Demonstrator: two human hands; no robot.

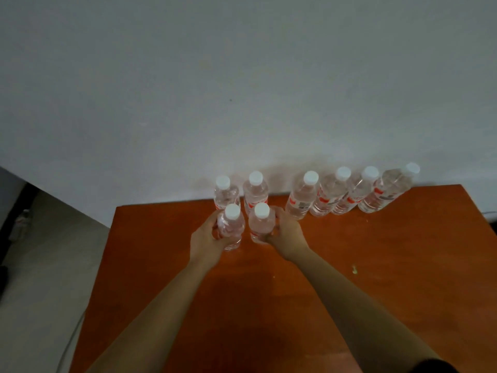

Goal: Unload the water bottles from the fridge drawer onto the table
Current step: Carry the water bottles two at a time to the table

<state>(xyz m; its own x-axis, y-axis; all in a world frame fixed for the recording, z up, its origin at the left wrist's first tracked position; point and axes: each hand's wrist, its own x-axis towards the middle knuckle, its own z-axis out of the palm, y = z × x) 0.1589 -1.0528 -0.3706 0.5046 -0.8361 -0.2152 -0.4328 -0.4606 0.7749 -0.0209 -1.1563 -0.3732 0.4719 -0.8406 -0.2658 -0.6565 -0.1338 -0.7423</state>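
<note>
Head view: left hand [205, 235] wraps one water bottle [231, 228], right hand [286, 232] another [261, 224], both upright on the orange table [376, 251], seemingly starting a second row just behind which six bottles [301, 197] line the wall [242, 90].

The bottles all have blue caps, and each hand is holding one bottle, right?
Not quite. The caps are white, not blue; the head view shows that on every bottle. The rest is right: the left hand grips the front left bottle, and the right hand grips the front right bottle.
</note>
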